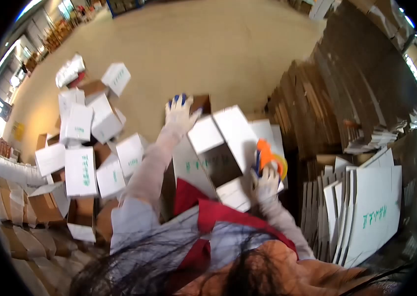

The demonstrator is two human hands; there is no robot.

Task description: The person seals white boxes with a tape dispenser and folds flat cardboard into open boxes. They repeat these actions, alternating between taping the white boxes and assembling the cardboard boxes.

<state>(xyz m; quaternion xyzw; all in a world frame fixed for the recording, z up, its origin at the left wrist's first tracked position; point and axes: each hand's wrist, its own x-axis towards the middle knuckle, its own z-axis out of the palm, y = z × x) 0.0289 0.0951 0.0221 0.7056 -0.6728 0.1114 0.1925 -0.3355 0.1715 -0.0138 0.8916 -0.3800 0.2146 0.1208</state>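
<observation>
In front of me lies a white cardboard box [189, 163] with green print, its flaps partly apart and a brown inside showing. My left hand [180, 114], in a white glove with blue fingertips, reaches to the far end of the box. Its fingers are spread near a white flap [205, 134] and the brown far edge. My right hand [266, 183], gloved too, is closed around an orange tape dispenser [264, 152] with a roll of yellow tape [281, 166]. The dispenser is at the right side of the box, beside a long white flap [234, 132].
Several white boxes [80, 170] with green print lie piled to my left, some open. Flat white cartons [376, 212] stand on edge at my right. Tall stacks of flattened brown cardboard [312, 93] rise behind them. A silvery bag [70, 70] lies on the tan floor [208, 44] beyond the pile.
</observation>
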